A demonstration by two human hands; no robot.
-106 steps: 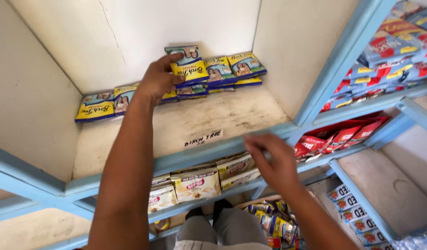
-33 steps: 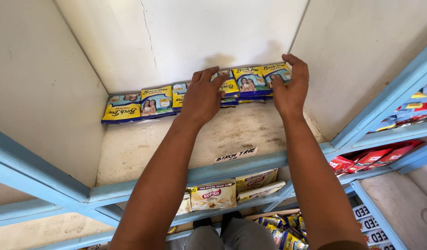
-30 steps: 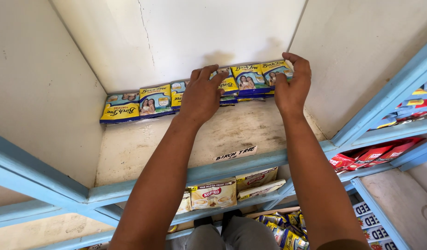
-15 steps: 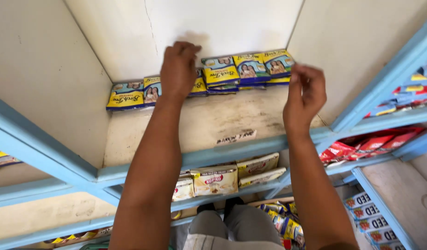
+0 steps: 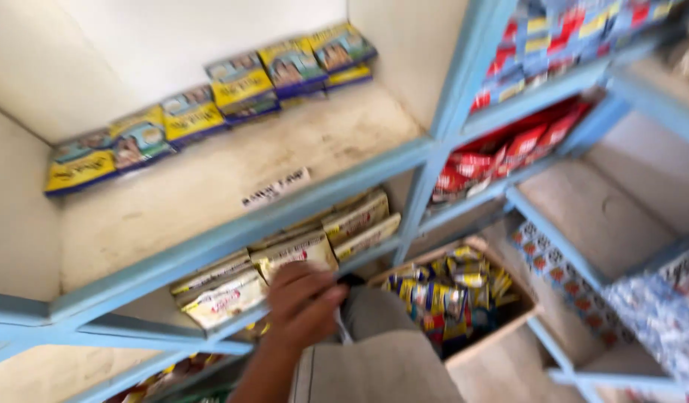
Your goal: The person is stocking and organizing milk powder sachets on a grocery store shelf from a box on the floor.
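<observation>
1. One hand [image 5: 303,302] showed at the bottom of the view, low in front of the light-blue shelf unit [image 5: 232,227]; which hand it was could not be told from this blurred frame, and the other was out of sight.
2. Its fingers were curled loosely with the tips pointing right; motion blur hid whether they gripped anything.
3. The hand lay just below the front edge of the lower shelf, next to the cream snack packets [image 5: 292,254] stacked there on their sides.
4. A second group of cream packets [image 5: 359,220] sat at the right end of that same shelf, against the blue upright.
5. On the upper shelf, a row of yellow-and-blue packets [image 5: 210,108] ran along the back wall from the left corner to the right corner, some stacked two deep.
6. A small white label [image 5: 276,188] sat near the front edge of the upper shelf.
7. To the right of the hand, on the floor, an open cardboard box [image 5: 501,328] held yellow-and-blue wrapped packets [image 5: 441,291].
8. In the neighbouring bay on the right, red packets [image 5: 509,149] lay along a shelf.
9. The person's grey-clad legs [image 5: 382,358] filled the bottom centre.
</observation>
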